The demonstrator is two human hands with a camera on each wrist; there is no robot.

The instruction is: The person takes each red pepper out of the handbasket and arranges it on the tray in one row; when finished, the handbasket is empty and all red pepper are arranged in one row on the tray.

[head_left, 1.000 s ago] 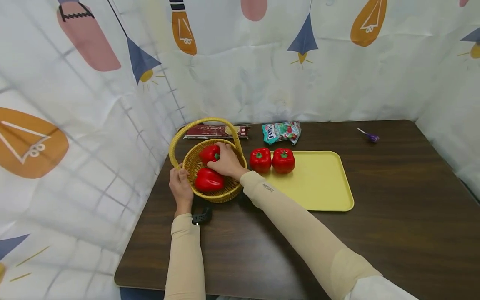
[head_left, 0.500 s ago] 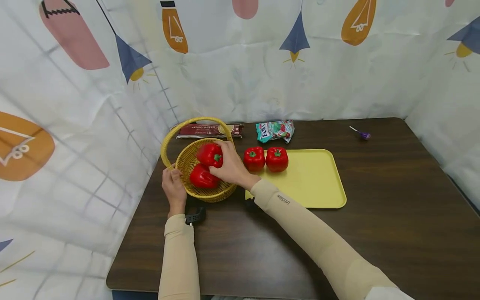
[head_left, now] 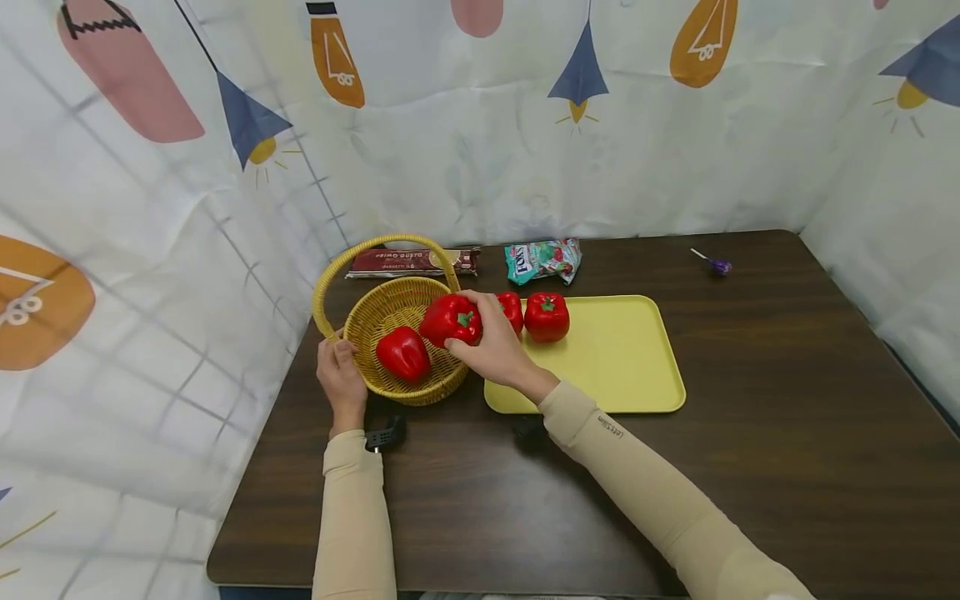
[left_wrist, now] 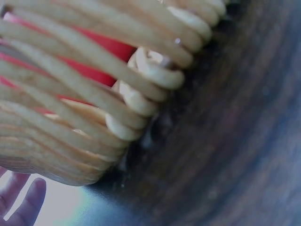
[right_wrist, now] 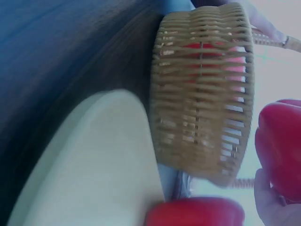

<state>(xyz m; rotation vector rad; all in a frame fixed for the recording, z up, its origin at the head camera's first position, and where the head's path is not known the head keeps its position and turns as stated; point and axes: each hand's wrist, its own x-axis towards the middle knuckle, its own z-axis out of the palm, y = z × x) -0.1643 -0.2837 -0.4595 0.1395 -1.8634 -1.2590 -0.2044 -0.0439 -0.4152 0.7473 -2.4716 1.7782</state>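
Observation:
A yellow wicker basket (head_left: 386,304) with a tall hoop handle stands at the left of the table. My left hand (head_left: 342,379) grips its left rim by the foot of the handle. One red bell pepper (head_left: 403,353) lies inside. My right hand (head_left: 498,346) holds another red bell pepper (head_left: 448,319) over the basket's right rim; the right wrist view shows this held pepper (right_wrist: 282,150) apart from the weave. Two more peppers, a front one (head_left: 547,317) and a partly hidden one (head_left: 512,307), sit on the left end of a yellow tray (head_left: 622,358).
Behind the basket lies a dark red spaghetti packet (head_left: 412,262). A teal FOX'S sweet bag (head_left: 543,260) is to its right. A purple lollipop (head_left: 718,266) lies at the back right of the dark wooden table (head_left: 750,433). Printed curtains hang behind and beside it.
My right hand has lifted a pepper from inside the basket and carried it right, to above the rim. My left hand keeps its grip on the basket. The head view has shifted slightly.

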